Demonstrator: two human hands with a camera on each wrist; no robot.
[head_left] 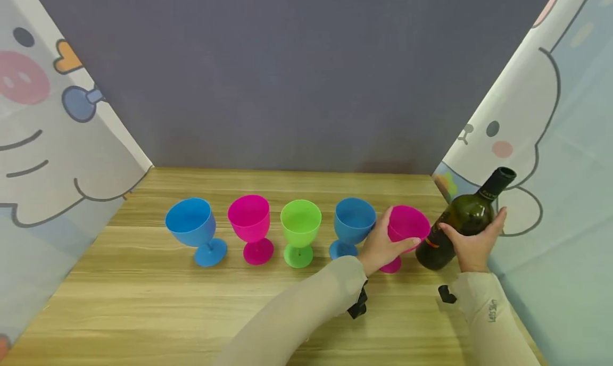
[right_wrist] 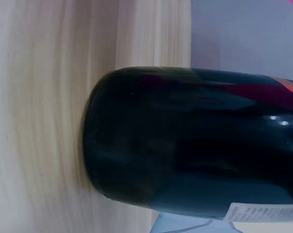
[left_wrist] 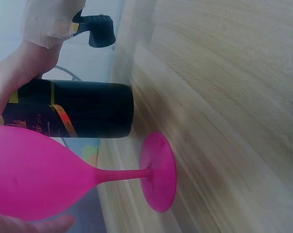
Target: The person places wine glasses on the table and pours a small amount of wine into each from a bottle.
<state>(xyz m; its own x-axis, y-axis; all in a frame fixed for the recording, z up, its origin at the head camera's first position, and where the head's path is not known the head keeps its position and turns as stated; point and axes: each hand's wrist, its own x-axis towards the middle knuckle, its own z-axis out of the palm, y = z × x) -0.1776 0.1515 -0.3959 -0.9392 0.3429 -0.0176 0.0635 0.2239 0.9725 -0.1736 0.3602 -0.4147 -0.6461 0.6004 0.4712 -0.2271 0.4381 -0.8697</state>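
Note:
My right hand [head_left: 475, 244] grips a dark green wine bottle [head_left: 466, 215] around its body; in the head view its neck leans up and to the right. The bottle's base [right_wrist: 107, 141] fills much of the right wrist view, close over the wood. Just left of it, my left hand [head_left: 385, 242] holds the bowl of a pink goblet [head_left: 407, 225], thumb on the near side. In the left wrist view the goblet's round foot [left_wrist: 158, 172] is at the tabletop, beside the bottle's lower end. A blue goblet [head_left: 353, 219] stands right next to my left hand.
Further left in the row stand a green goblet [head_left: 300, 222], another pink goblet [head_left: 249, 219] and another blue goblet [head_left: 191, 222] on the wooden table [head_left: 143, 313]. A grey panel [head_left: 287, 78] rises behind, with cartoon-printed sheets [head_left: 565, 142] at both sides.

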